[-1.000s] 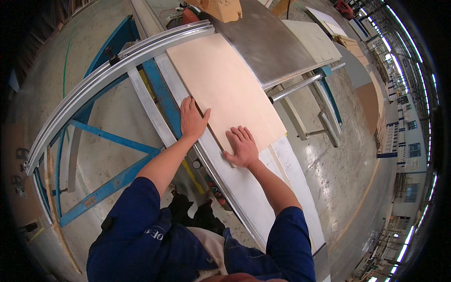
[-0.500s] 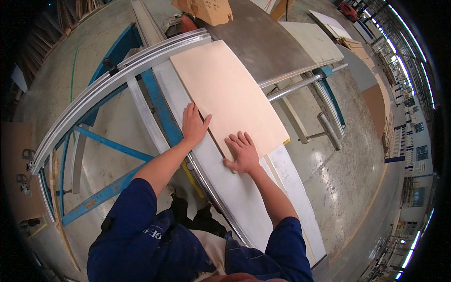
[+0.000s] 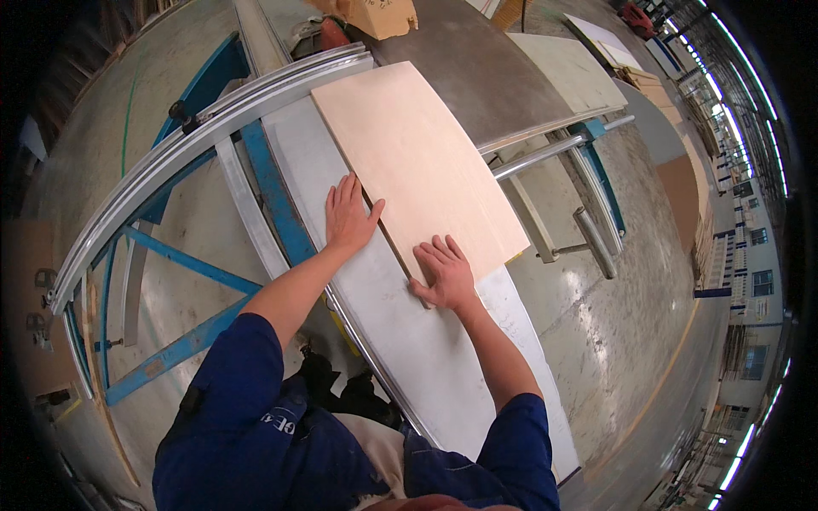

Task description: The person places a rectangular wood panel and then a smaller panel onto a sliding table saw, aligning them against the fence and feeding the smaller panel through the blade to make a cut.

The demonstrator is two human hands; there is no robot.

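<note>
A pale, flat wooden panel (image 3: pixel 417 162) lies on the light-grey metal table (image 3: pixel 409 358) of a machine, with its far end up against a silver aluminium fence (image 3: pixel 247 95). My left hand (image 3: pixel 348 215) rests at the panel's left long edge, fingers stretched forward and thumb out over that edge. Nearer to me, my right hand (image 3: pixel 446 272) lies on the panel's near end with fingers spread, the thumb at the near left corner. Neither hand is wrapped round anything. The panel's underside is hidden.
A blue steel frame (image 3: pixel 183 345) carries the fence on the left. Beyond the panel are a dark table surface (image 3: pixel 477 77) and a cardboard box (image 3: pixel 385 15). Metal bars (image 3: pixel 545 156) project on the right. Stacked boards (image 3: pixel 677 183) stand farther off.
The fence and blue frame have shifted slightly left and away in view. The panel and my hands show a small shift too, with both hands still on the panel.
</note>
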